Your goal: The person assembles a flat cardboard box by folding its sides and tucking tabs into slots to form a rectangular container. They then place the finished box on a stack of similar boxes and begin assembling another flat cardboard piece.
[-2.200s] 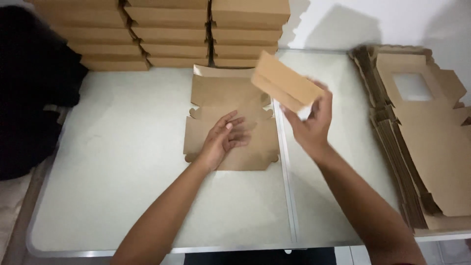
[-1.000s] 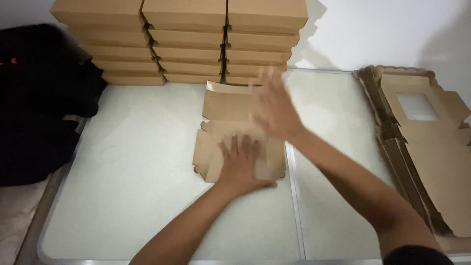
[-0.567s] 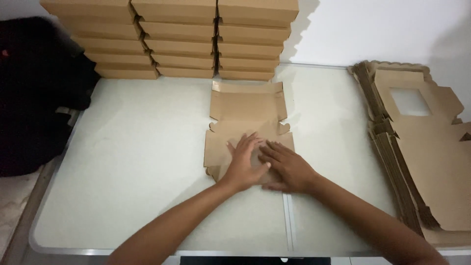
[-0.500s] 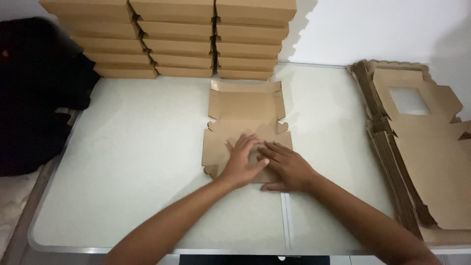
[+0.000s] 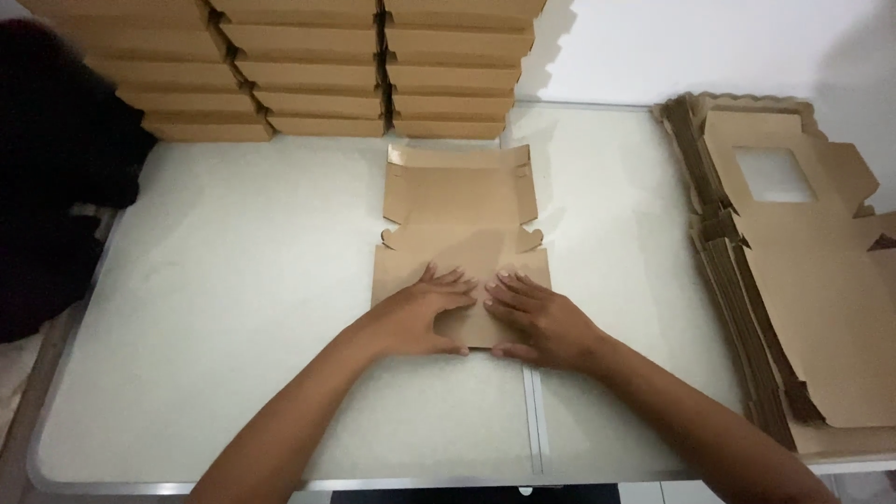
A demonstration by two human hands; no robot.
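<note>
Both hands flat, side by side, on the near panel of an unfolded brown cardboard box blank (image 5: pixel 459 238) lying in the middle of the pale surface (image 5: pixel 233 308). Left hand (image 5: pixel 425 313) palm down, fingers (image 5: pixel 448 285) spread loosely and pointing away and slightly right, pressing the near panel down rather than gripping it. Right hand (image 5: pixel 537 317) just beside it, also palm down, fingers (image 5: pixel 509 291) stretched out and pointing away and slightly left, thumb along the blank's near edge. Fingertips of the two hands close together, nearly meeting; nothing grasped in either. Far part of the blank lying open toward the back, small tabs jutting at both sides along the crease, a narrow flap at the far end.

Behind the blank, along the back edge, three stacks of folded brown boxes (image 5: pixel 373 70) standing side by side, well apart from the hands. Off to the right, a tall pile of flat blanks (image 5: pixel 793 280), the top one with a square window cut-out. At far left, a dark bag or bundle of cloth (image 5: pixel 56 177) beside the surface. A pale seam running through the surface just below the right hand.
</note>
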